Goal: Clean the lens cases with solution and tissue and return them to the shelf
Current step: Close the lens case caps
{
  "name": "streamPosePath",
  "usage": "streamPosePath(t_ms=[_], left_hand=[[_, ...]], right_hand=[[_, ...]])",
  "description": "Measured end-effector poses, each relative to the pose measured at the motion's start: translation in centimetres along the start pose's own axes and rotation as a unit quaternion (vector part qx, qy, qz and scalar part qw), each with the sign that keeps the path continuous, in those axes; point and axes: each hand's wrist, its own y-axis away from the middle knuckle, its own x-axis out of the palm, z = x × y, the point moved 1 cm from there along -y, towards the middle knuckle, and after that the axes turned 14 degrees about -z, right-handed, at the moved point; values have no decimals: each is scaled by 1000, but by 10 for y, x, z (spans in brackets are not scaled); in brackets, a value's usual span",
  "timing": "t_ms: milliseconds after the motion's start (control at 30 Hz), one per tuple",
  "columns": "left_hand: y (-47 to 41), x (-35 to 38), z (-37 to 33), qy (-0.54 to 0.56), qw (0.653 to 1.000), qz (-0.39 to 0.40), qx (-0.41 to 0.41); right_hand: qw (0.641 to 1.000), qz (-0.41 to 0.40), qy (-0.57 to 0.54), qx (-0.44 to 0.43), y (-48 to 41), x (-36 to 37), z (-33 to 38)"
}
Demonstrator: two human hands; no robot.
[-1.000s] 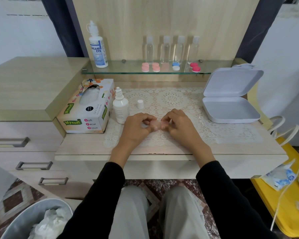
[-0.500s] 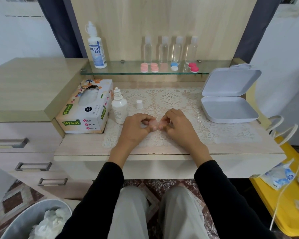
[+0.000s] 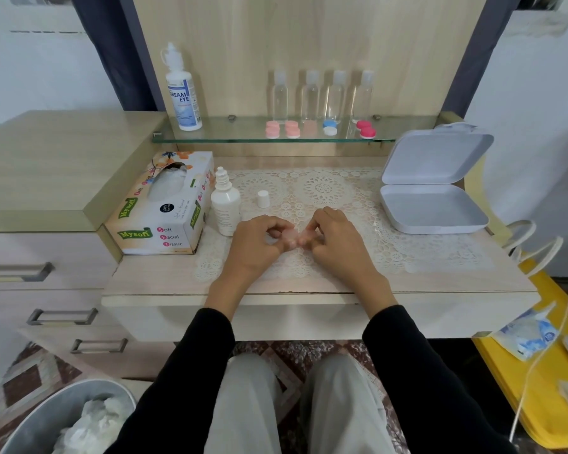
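Note:
A pale pink lens case is held low over the lace mat, mostly hidden by fingers. My left hand pinches its left end and my right hand pinches its right end. An uncapped white solution bottle stands just left of my left hand, its small white cap on the mat behind. The tissue box lies at the left. On the glass shelf sit two light pink cases, a blue and white case and a red case.
A tall solution bottle stands on the shelf's left end, with several clear small bottles behind the cases. An open white box lies at the right of the table. A metal bin with used tissue stands at the lower left.
Both hands stay in place on the pink case; only the fingers shift slightly.

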Motion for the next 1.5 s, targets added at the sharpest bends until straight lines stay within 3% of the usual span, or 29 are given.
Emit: streamPosePath(t_ms=[433,800,1000,1500], left_hand=[[-1,1,3,-12,1000,-2,11],[10,7,-1,-221,970,59,83],[13,11,1,-329,932,142,52],[14,12,0,-335,932,126,57]], right_hand=[[998,14,-69,8,0,1,-7],[997,-11,-75,18,0,1,-9],[997,-20,-69,35,2,-1,-7],[995,-56,-41,75,-17,-8,-14]])
